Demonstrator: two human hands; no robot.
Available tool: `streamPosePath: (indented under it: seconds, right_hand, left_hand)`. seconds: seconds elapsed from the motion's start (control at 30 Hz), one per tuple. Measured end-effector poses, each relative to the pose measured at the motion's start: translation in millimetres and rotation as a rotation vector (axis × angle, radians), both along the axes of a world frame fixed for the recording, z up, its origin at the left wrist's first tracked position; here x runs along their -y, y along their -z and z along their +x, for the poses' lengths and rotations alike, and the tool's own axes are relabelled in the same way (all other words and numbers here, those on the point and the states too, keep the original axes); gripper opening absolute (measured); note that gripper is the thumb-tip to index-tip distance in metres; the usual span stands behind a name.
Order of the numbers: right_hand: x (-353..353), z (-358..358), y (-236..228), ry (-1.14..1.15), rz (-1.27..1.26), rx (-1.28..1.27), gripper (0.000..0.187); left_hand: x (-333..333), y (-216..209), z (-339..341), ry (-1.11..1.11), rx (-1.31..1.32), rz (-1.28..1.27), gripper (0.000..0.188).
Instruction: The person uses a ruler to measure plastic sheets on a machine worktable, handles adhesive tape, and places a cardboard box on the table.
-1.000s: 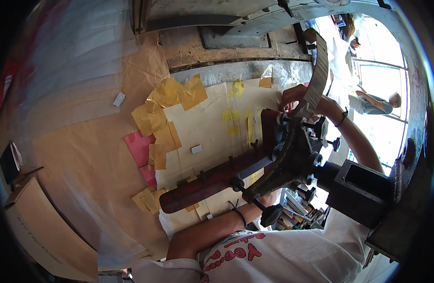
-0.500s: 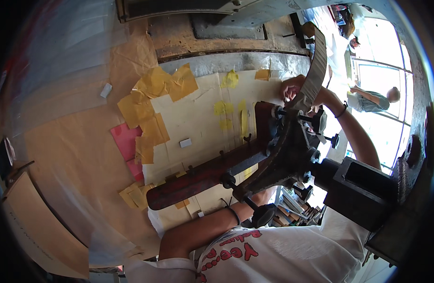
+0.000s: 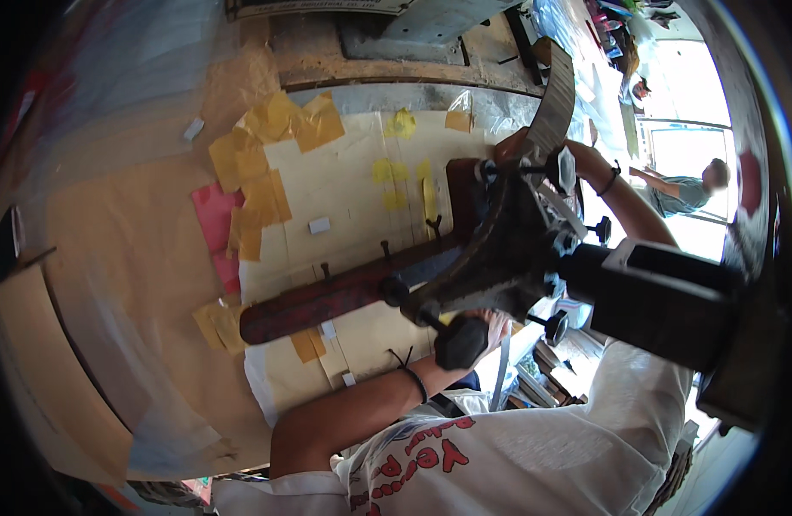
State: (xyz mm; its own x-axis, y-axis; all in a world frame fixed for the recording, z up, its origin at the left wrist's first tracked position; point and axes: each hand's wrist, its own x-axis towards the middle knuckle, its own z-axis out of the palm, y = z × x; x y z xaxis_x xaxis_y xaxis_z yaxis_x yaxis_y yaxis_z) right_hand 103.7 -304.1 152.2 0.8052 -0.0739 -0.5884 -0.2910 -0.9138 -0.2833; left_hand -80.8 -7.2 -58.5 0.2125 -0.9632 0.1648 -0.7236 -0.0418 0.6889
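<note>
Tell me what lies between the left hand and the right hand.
In the head view, a dark metal bracket shows between the left hand and right hand; their depths are unclear.

Top: white T-shirt (image 3: 534,447) | front: red lettering (image 3: 428,457) | worn: thin dark wristbands (image 3: 419,383) (one with loose cord ends (image 3: 404,362))

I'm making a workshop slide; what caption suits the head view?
Left hand and right hand, both partly hidden behind a dark knobbed bracket and curved strip, near a tape-patched cream sheet.
</note>
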Motion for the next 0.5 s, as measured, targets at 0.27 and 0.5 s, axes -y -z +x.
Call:
streamPosePath:
  seconds: [0.27, 0.5]
  right_hand:
    - [9, -8, -2, -0.036, -0.171, 0.12, 0.042]
    - [18, 30, 31, -0.159, -0.183, 0.269, 0.045]
  left_hand:
    - [-4, -62, 79, 0.117, 0.244, 0.072, 0.056]
    - [-20, -65, 95, 0.047, 0.736, 0.091, 0.072]
